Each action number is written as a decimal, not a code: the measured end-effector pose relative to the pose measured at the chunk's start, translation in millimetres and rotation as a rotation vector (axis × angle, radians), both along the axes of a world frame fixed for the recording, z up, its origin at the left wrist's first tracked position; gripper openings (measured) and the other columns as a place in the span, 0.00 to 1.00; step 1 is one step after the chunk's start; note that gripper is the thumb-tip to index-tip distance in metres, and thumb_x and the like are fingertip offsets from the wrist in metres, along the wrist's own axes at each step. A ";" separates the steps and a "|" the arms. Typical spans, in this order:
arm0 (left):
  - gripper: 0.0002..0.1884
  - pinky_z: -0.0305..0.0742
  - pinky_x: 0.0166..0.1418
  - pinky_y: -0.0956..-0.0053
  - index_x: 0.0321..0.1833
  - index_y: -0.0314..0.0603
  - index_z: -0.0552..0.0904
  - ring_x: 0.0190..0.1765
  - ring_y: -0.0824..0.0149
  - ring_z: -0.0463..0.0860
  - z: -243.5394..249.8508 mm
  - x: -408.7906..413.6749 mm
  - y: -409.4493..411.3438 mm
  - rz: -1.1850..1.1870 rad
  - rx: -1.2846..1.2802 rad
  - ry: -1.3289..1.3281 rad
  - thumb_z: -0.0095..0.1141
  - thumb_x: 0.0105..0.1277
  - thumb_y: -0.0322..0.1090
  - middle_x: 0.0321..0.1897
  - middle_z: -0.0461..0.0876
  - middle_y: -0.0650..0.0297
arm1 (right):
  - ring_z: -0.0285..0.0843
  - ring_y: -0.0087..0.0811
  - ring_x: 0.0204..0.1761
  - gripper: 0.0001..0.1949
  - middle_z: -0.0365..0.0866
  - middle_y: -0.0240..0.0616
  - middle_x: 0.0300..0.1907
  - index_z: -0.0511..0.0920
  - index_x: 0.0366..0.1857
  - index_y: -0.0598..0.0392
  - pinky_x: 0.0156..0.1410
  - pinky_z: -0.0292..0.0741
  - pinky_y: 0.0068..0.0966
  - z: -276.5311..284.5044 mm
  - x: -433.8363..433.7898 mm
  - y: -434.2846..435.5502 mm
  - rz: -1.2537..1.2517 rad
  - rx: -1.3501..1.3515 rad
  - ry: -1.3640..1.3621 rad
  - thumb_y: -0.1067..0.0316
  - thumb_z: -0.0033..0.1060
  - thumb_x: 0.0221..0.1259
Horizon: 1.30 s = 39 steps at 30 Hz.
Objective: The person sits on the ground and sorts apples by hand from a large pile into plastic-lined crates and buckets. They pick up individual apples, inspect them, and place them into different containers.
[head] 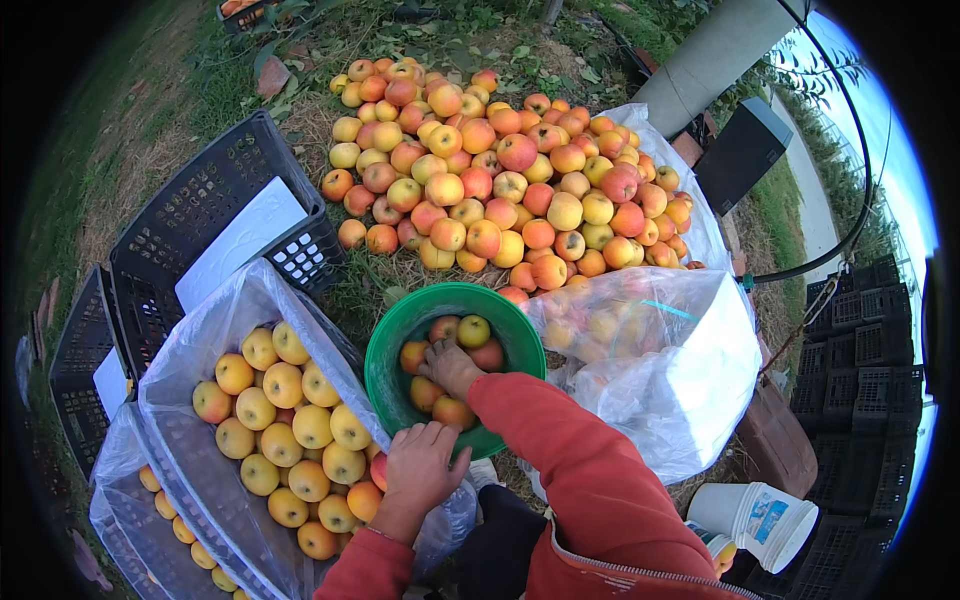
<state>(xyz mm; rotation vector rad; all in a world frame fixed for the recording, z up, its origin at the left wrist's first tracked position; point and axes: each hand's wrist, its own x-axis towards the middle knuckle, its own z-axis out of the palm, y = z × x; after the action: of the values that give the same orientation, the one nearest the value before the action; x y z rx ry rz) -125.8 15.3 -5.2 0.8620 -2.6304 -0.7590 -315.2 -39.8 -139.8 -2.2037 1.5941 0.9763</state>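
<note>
My right hand (450, 367) reaches down inside a green plastic bucket (379, 367) among several red and yellow apples (474, 331). Its fingers touch the apples, but whether they grasp one is hidden. My left hand (424, 465) lies over the bucket's near rim, fingers bent across the edge and thumb on the outside. Just left of that hand a redder apple (379, 471) shows at the border of a plastic-lined crate. That crate's clear liner (169, 375) surrounds layers of yellowish apples (283, 446).
A large heap of apples (517, 152) lies on the ground ahead, partly on plastic sheeting (675, 390). Black crates (202, 195) stand at left, one holding a white sheet (240, 240). White pails (761, 517) sit at lower right. A black hose (862, 217) arcs past a post (712, 64).
</note>
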 end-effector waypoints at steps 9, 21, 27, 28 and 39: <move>0.17 0.75 0.51 0.61 0.48 0.45 0.85 0.46 0.59 0.83 1.8 3.5 -1.7 0.000 -0.001 0.013 0.70 0.59 0.44 0.39 0.83 0.64 | 0.80 0.46 0.67 0.37 0.77 0.53 0.67 0.69 0.73 0.53 0.65 0.79 0.45 111.0 -47.7 0.3 -0.904 -0.260 -1.439 0.43 0.67 0.66; 0.18 0.75 0.52 0.61 0.49 0.46 0.86 0.46 0.59 0.84 4.0 0.5 -1.8 0.026 0.003 0.008 0.70 0.58 0.43 0.40 0.85 0.63 | 0.88 0.53 0.47 0.51 0.80 0.60 0.58 0.67 0.72 0.60 0.53 0.89 0.45 143.4 -86.4 38.2 -1.457 0.028 -2.716 0.17 0.36 0.67; 0.17 0.75 0.51 0.61 0.48 0.46 0.86 0.44 0.58 0.84 2.5 -0.2 -1.6 0.027 -0.018 0.039 0.71 0.57 0.42 0.39 0.85 0.63 | 0.89 0.55 0.50 0.47 0.82 0.55 0.60 0.66 0.74 0.57 0.52 0.90 0.44 140.1 -112.7 58.0 -1.425 -0.265 -2.589 0.20 0.40 0.70; 0.17 0.75 0.51 0.61 0.48 0.46 0.86 0.44 0.58 0.84 3.5 -0.5 -1.7 0.027 -0.022 0.040 0.71 0.57 0.42 0.39 0.85 0.63 | 0.84 0.52 0.61 0.44 0.78 0.52 0.66 0.63 0.76 0.56 0.62 0.86 0.45 139.1 -119.4 66.1 -1.280 -0.270 -2.589 0.28 0.53 0.70; 0.16 0.74 0.50 0.61 0.47 0.46 0.87 0.44 0.57 0.84 6.0 -0.3 -0.8 0.018 -0.016 0.044 0.70 0.57 0.41 0.39 0.86 0.63 | 0.74 0.47 0.70 0.35 0.71 0.49 0.72 0.66 0.74 0.53 0.70 0.78 0.47 67.1 -157.3 88.8 -1.816 -0.565 -2.570 0.39 0.59 0.74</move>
<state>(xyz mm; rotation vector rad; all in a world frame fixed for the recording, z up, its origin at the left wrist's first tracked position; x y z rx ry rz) -126.2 14.5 0.8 0.8537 -2.5836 -0.7434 -472.4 49.0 -72.6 0.0971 0.9043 -1.9047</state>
